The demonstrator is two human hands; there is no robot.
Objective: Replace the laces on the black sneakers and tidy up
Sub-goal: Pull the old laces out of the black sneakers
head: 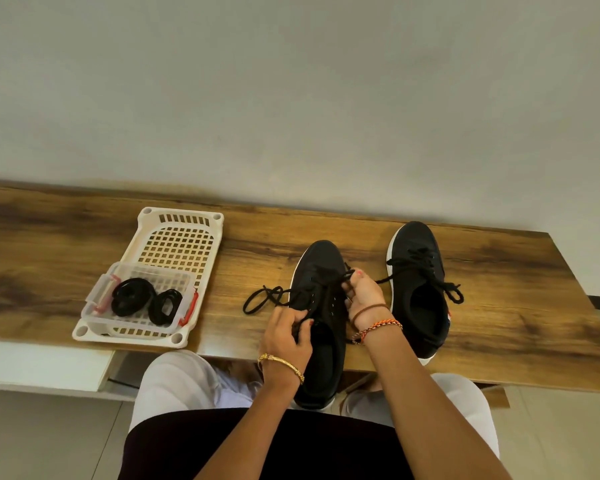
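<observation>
Two black sneakers sit on the wooden table (499, 306), toes pointing to 12 o'clock. One, the near sneaker (321, 323), lies at the table's front edge with its heel hanging over it; the far sneaker (420, 289) stands just beside it at its 2 o'clock, laced, its black bow spread loosely across the tongue.

Both hands work on the near sneaker. At its 7 o'clock side, the left hand (286, 336) has curled fingers pinching the black lace at the collar. On the shoe's 3 o'clock side, the right hand (362, 294) has its fingers closed on lace strands over the eyelets. A loose loop of the lace (265, 297) trails out over the table toward 9 o'clock from the shoe's eyelets.

Well apart, at 9 o'clock from the sneakers, a cream perforated tray (174, 244) lies on the table. Inside its near end sits a clear container (136, 303) with red clips, holding two black coiled laces (132, 296) side by side.
</observation>
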